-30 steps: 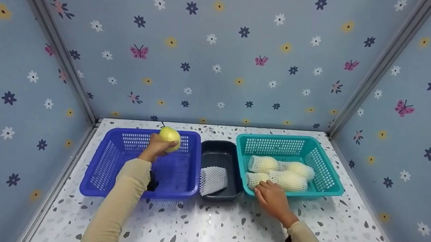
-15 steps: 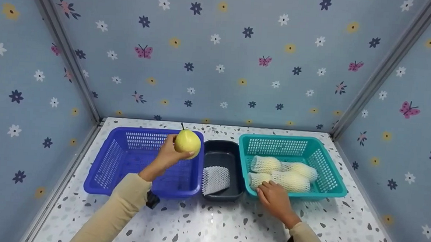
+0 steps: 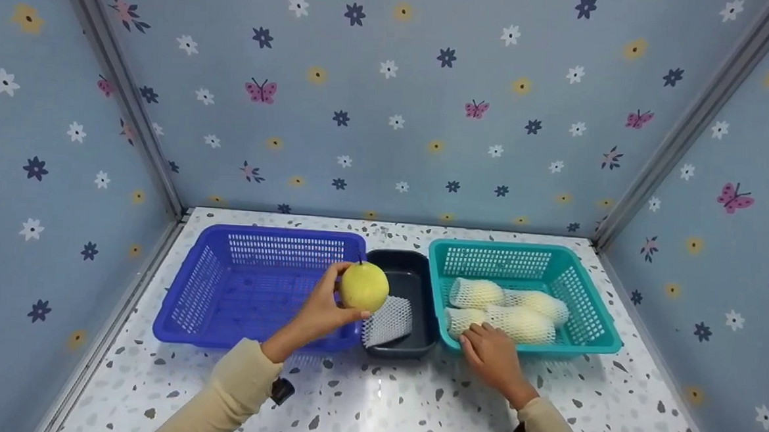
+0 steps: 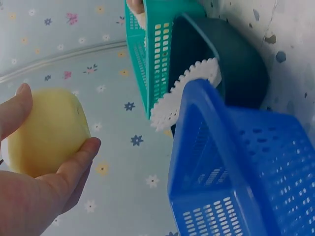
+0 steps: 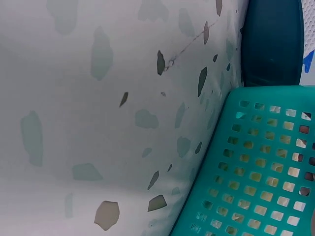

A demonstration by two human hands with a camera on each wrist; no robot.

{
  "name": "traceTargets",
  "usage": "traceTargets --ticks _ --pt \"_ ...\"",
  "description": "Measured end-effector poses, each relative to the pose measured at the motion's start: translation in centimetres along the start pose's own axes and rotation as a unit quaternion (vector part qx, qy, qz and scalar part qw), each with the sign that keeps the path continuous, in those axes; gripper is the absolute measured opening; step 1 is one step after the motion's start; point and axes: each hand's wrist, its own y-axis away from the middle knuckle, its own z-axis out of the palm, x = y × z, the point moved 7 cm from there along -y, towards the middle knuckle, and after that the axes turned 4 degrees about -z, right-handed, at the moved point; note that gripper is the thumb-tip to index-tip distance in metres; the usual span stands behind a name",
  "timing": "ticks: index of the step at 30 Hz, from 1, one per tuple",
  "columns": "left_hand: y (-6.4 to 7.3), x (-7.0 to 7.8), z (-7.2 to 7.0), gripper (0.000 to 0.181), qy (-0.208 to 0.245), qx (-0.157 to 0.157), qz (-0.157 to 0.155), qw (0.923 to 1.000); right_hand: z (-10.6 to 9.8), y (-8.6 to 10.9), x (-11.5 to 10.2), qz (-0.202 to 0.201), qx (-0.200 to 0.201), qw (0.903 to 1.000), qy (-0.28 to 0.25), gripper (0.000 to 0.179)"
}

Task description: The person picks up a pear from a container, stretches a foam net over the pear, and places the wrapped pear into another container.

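Observation:
A yellow pear [image 3: 364, 287] with a dark stem is held by my left hand [image 3: 323, 311], thumb and fingers around its sides. It is in the air over the right edge of the blue basket [image 3: 181, 336] and the dark tray [image 3: 400, 259]. In the left wrist view the pear [image 4: 49, 130] sits between thumb and fingers. My right hand [image 3: 494, 360] is at the front rim of the teal basket [image 3: 588, 347], its fingers curled over it beside a pear in white foam net [image 3: 463, 321]. Several net-wrapped pears [image 3: 523, 325] lie in that basket.
A foam net sleeve [image 3: 389, 321] lies in the dark tray between the two baskets. All three stand in a row on a speckled white table [image 3: 407, 415]. Flower-patterned panels [image 3: 390, 111] enclose the back and both sides.
My left hand has moved right and slightly down with the pear, from over the blue basket to the dark tray's edge. The right hand has stayed at the teal rim.

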Motion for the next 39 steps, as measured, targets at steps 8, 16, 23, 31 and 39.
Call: traceTargets --ticks 8,16,23,31,39 --pt "1.5 0.0 2.1 0.078 -0.02 -0.046 0.036 0.9981 -1.0 -0.7 0.2 0.073 0.043 0.9844 -0.154 0.016" --pt "2.1 0.0 3.9 0.078 0.004 -0.082 0.04 0.9958 -2.4 -4.6 -4.7 0.022 0.015 0.9302 -0.366 0.052" --pt "3.0 0.2 5.1 0.081 -0.008 -0.097 0.048 0.9941 -5.5 -7.9 -11.1 0.012 -0.063 0.9037 -0.423 0.068" --pt "3.7 0.5 5.7 0.082 -0.011 -0.116 0.051 0.9919 -6.5 -8.6 -12.4 -0.015 -0.032 0.8923 -0.45 0.062" --pt "4.6 -1.0 6.8 0.079 0.028 -0.135 0.034 0.9898 -5.7 -7.3 -12.0 -0.017 -0.04 0.8899 -0.454 0.06"
